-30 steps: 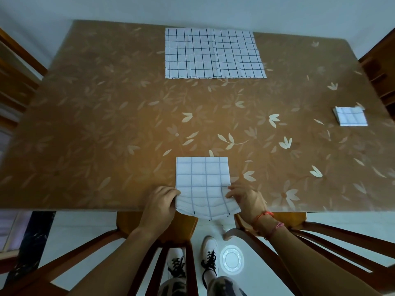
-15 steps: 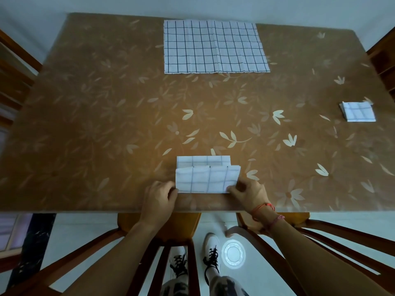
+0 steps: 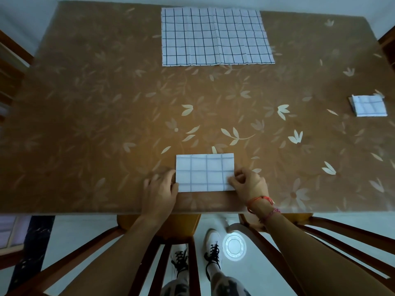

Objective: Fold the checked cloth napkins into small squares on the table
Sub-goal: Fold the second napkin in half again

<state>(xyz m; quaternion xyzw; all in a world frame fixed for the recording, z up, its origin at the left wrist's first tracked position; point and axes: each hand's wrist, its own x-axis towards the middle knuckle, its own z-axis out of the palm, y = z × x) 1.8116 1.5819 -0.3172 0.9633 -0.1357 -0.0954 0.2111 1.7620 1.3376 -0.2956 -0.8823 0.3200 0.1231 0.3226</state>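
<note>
A white checked napkin point(image 3: 204, 173), folded into a wide rectangle, lies flat near the table's front edge. My left hand point(image 3: 159, 192) rests at its left edge, fingers touching the cloth. My right hand point(image 3: 249, 183) pinches the napkin's lower right corner. A larger checked napkin point(image 3: 215, 37) lies spread flat at the far middle of the table. A small folded square napkin point(image 3: 368, 105) sits at the right side.
The brown table point(image 3: 96, 116) has a leaf-patterned cover. Wooden chairs point(image 3: 342, 238) stand at the front edge below my arms, and more chair parts point(image 3: 10, 60) show at the far left and right. A round white object point(image 3: 234, 245) lies on the floor.
The napkin's near half, which hung over the table's front edge, was lifted and folded away from me onto the far half. It now lies flat as a half-height rectangle.
</note>
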